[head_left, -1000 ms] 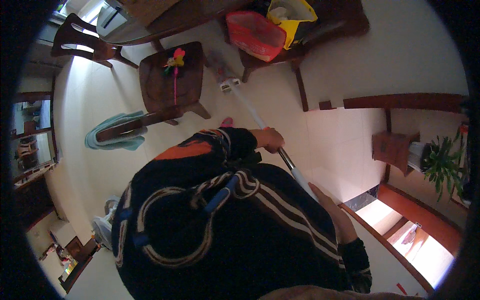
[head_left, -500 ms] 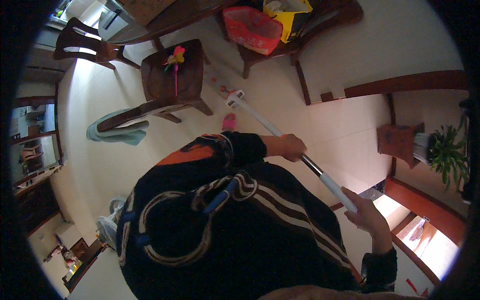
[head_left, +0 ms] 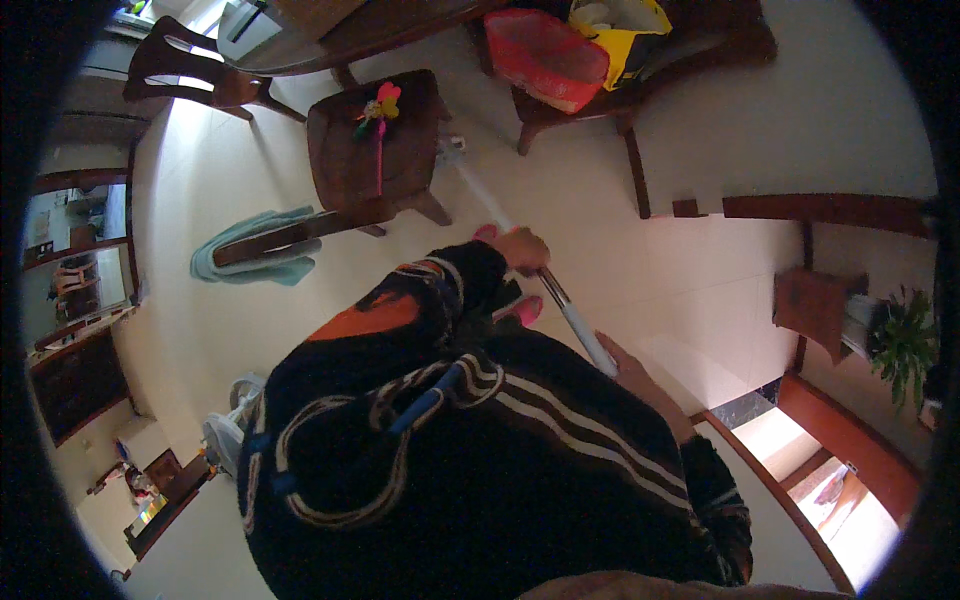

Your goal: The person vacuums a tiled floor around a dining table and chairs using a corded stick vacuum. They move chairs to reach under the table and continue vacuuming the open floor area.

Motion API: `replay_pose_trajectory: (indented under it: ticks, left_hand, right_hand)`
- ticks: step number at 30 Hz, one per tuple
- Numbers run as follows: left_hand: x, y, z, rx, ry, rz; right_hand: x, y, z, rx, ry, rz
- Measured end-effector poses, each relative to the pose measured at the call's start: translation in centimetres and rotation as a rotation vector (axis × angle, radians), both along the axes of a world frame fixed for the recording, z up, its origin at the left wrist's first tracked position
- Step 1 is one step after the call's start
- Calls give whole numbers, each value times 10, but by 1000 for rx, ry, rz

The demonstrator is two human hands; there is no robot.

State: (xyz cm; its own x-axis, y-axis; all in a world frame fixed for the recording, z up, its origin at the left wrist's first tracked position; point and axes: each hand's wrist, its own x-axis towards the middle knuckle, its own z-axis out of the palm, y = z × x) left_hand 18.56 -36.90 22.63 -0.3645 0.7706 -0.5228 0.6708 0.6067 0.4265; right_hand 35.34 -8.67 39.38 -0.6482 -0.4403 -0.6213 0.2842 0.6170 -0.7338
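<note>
A long-handled floor mop [head_left: 480, 194] with a white and metal pole slants away from me across the pale floor. Its small whitish head [head_left: 452, 150] is blurred and rests beside the right side of the dark wooden chair [head_left: 335, 150]; part of it may be hidden by the seat. My left hand [head_left: 522, 250] is wrapped round the middle of the pole. At the pole's near end, my right hand [head_left: 622, 362] is closed on the light grey grip, its fingers partly hidden. Pink slippers [head_left: 528, 310] show below my arms.
On the chair lies a pink stick with a colourful flower-like top [head_left: 384, 102]; a teal cloth [head_left: 210, 255] hangs over its backrest. Red [head_left: 545, 62] and yellow [head_left: 640, 35] bags sit on another seat. A potted plant [head_left: 903, 345] stands right, a grey fan-like object [head_left: 222, 435] left.
Both hands have moved left and a little forward with the mop. Its head has shifted closer to the chair. More of the pink slippers shows.
</note>
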Motion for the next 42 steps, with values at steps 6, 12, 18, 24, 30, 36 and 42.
replay_pose_trajectory:
  ticks: [6, 12, 18, 24, 30, 36, 42]
  left_hand:
    - [-51, -38, -35, 21, 154, 236]
    - [-61, -27, -24, 300, 275, 471]
    - [-43, 11, 16, 227, 266, 709]
    - [-10, 66, 40, 428, 373, 955]
    - [30, 136, 75, 607, 318, 1011]
    - [63, 215, 110, 883, 356, 851]
    - [75, 236, 170, 849, -245, 575]
  right_hand:
    - [-109, -54, 29, 229, -358, 97]
    - [-172, -55, 102, 420, -256, 338]
    - [-183, -32, 151, 508, -61, 502]
    - [-160, 4, 198, 703, 463, 780]
    - [-110, 30, 260, 985, 590, 823]
    - [-54, 76, 311, 1213, 494, 660]
    - [-18, 70, 371, 1318, 519, 494]
